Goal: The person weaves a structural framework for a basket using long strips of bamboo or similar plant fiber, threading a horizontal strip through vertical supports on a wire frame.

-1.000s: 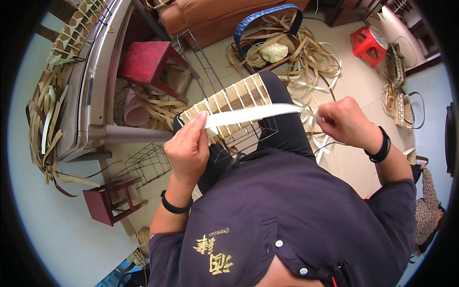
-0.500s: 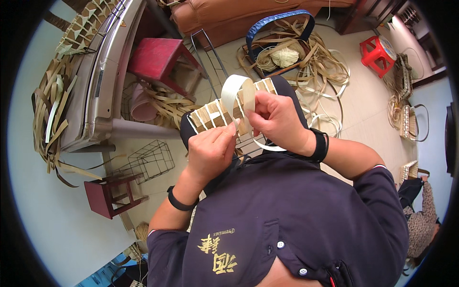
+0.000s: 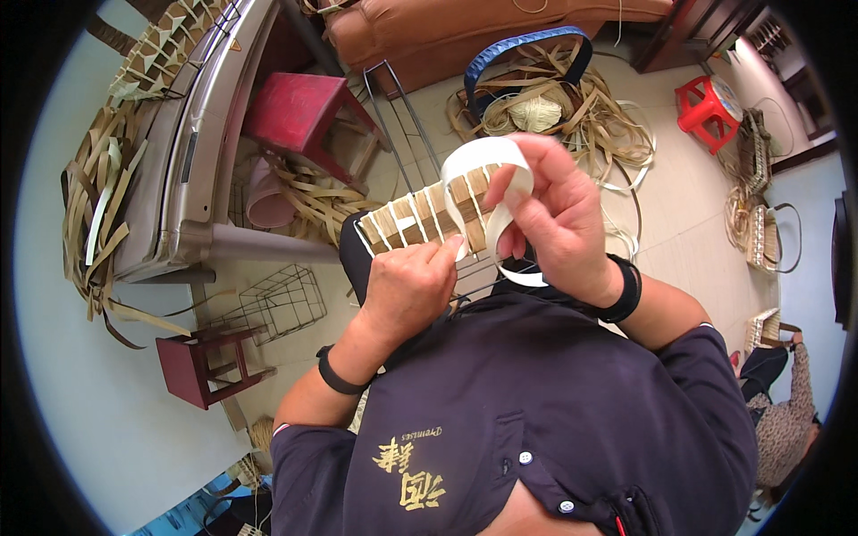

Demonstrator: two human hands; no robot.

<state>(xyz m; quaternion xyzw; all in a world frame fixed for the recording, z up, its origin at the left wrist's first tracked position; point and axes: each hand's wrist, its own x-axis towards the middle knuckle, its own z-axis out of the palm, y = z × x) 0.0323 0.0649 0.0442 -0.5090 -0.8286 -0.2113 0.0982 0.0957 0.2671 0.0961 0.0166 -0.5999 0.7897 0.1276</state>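
Across my lap lies a half-woven basket (image 3: 393,223), a dark wire frame wrapped with tan strips and crossed by white ones. A wide white strip (image 3: 474,154) rises from its side and curls over in a loop. My left hand (image 3: 409,284) is closed at the near edge of the basket, thumb and finger pinching the strip's base. Up at the other side of the loop, my right hand (image 3: 563,214) holds the strip between thumb and bent fingers. The strip's loose end curves down below that hand toward my lap.
A blue-handled basket (image 3: 527,40) of tan strips and pale cord stands on the floor ahead. Left are a red stool (image 3: 299,112), a grey table edge (image 3: 197,134) and an empty wire frame (image 3: 286,299). Another person (image 3: 786,402) is at far right.
My right hand has moved right and turned, its fingers opening somewhat around the strip. The white loop has shifted right and widened. My left hand stays pinched, slightly farther right.
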